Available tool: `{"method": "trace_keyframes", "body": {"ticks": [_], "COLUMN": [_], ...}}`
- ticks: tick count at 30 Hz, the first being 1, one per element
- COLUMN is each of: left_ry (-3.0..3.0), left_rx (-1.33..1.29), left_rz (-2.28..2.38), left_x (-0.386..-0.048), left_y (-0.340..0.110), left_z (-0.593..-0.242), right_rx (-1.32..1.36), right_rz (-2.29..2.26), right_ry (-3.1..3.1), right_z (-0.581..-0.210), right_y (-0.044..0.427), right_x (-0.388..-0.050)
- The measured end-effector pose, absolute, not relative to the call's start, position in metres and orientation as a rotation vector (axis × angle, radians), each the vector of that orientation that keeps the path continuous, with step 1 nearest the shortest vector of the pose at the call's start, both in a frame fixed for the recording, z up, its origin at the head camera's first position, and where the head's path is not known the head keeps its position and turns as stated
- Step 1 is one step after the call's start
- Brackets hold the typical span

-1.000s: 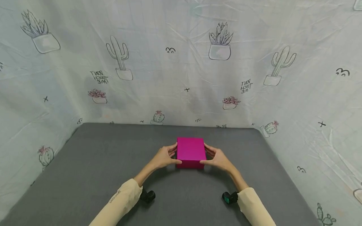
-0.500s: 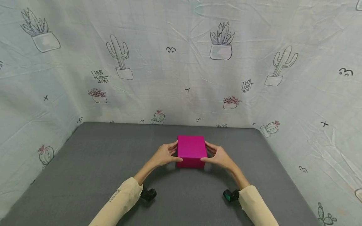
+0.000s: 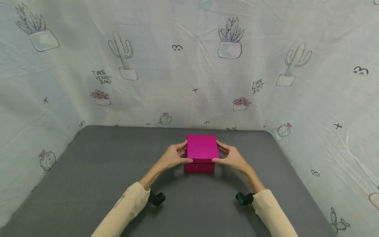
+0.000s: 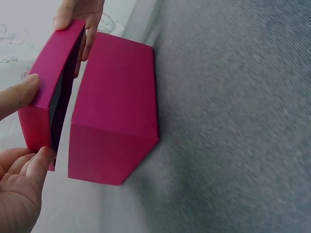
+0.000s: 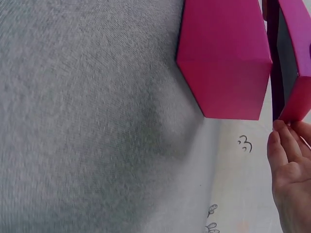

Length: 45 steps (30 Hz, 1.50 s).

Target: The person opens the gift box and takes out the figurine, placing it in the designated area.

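Note:
A magenta box lid is held between both hands, raised just above the matching box base, which stands on the grey table. My left hand grips the lid's left side, thumb on its front edge and fingers along the side. The right hand pinches the opposite side the same way. In the left wrist view, a gap shows between the lid and the base, and the lid's dark underside is visible. The right wrist view shows that gap too, with fingertips at the lid's lower rim. The base's inside is hidden.
The grey table spreads around the box. Behind it and at both sides hangs a pale curtain printed with cacti. Black wrist cameras sit below each sleeve cuff.
Both hands have lifted the lid upward off the base, so a dark gap now shows between them. Earlier, the lid sat down over the base. The head view has tilted slightly.

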<state>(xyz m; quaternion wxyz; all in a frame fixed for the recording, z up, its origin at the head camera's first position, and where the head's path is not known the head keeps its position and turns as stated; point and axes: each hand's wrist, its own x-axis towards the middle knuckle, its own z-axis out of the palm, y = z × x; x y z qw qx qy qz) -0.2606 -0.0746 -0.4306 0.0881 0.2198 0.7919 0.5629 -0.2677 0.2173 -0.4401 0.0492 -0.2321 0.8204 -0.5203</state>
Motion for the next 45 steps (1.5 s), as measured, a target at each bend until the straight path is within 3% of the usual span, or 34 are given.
{"method": "trace_keyframes", "body": {"ticks": [45], "left_ry": [2.316], "left_rx": [0.672], "left_rz": [1.655], "left_x": [-0.267], "left_y": [-0.002], "left_z": [-0.409], "right_rx": [-0.544], "right_rz": [-1.565], "right_ry": [2.505], "right_z": [-0.41], "right_y": [0.289], "right_x": [-0.256]}}
